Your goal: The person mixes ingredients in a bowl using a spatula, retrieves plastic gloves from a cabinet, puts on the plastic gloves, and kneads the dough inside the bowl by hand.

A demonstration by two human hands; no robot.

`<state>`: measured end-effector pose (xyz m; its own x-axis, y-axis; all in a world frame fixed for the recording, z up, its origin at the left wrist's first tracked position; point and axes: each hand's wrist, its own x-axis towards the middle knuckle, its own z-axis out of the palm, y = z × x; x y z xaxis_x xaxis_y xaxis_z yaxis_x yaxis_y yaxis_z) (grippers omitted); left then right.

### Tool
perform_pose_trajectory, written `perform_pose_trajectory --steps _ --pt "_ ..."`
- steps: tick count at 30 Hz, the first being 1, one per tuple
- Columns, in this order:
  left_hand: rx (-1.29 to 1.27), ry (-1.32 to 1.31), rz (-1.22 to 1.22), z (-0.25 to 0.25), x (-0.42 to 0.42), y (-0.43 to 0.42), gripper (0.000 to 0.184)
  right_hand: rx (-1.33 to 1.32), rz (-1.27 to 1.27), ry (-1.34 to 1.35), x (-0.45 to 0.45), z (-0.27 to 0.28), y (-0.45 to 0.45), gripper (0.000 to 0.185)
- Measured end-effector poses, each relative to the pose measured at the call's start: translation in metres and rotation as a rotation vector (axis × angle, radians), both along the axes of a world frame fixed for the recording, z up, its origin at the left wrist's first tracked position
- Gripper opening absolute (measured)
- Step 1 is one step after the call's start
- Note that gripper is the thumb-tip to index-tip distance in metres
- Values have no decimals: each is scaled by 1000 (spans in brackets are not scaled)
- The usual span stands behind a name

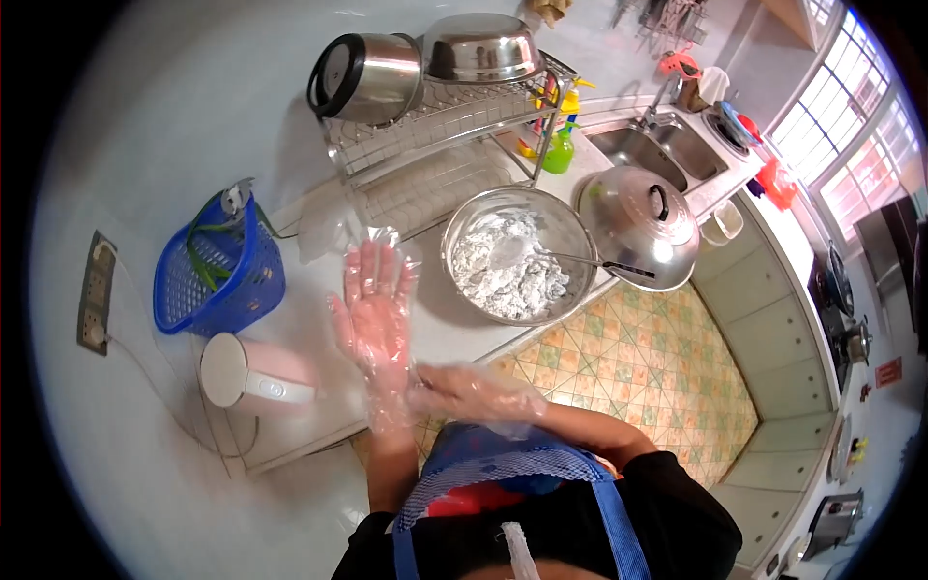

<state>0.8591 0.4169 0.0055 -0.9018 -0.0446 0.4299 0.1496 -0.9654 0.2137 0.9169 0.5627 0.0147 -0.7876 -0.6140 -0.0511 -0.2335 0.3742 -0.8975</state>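
Both my hands wear thin clear plastic gloves. My left hand is raised over the white counter, palm up, its fingers spread and nothing in it. Across its wrist, my right hand touches the glove near the cuff; its fingertips are partly hidden there. Beyond my hands to the right stands a steel bowl of white floury mixture, with a dark-handled utensil resting in it. A pink kettle with a white lid is left of my left hand.
A blue basket holding green stalks stands at the left. Behind is a steel dish rack with metal pots on top. A domed lid sits right of the bowl, near a green bottle and the sink.
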Motion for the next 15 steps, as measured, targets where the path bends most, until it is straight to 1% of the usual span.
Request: perform_pose_trajectory --steps 2,3,4,5,6,7,8,9,10,11,12,14,15 --pt "-213 -302 128 -2 -5 -6 55 16 40 194 4 -21 28 35" --pt "-289 -326 90 -9 -7 -6 48 132 -102 391 -8 -30 52 34" --pt "-289 -335 87 -16 -8 -3 48 248 -239 587 -28 -39 79 34" --pt "-406 -401 57 -24 -10 3 46 548 -410 725 -50 -55 103 28" --pt "-524 -465 27 -30 -11 9 43 800 -481 759 -69 -58 128 31" --pt "-607 -461 17 -34 -11 18 39 878 -487 916 -87 -66 151 31" --pt "-612 -462 24 -39 -12 22 39 951 -493 1076 -101 -77 172 32" --pt "-666 -530 14 -44 -12 27 39 940 -490 1079 -110 -92 193 32" --pt "-718 -600 9 -49 -12 31 39 894 -399 1140 -119 -107 214 30" --pt "-696 -626 14 -51 -13 34 39 843 -302 1199 -128 -109 222 28" --pt "-694 -632 36 -53 -14 37 39 825 -288 1207 -139 -112 226 28" --pt "-723 -734 93 -57 -13 43 40 830 -240 440 -156 -117 231 29" --pt "-721 -743 114 -58 -13 47 40 819 -221 447 -158 -112 232 29"
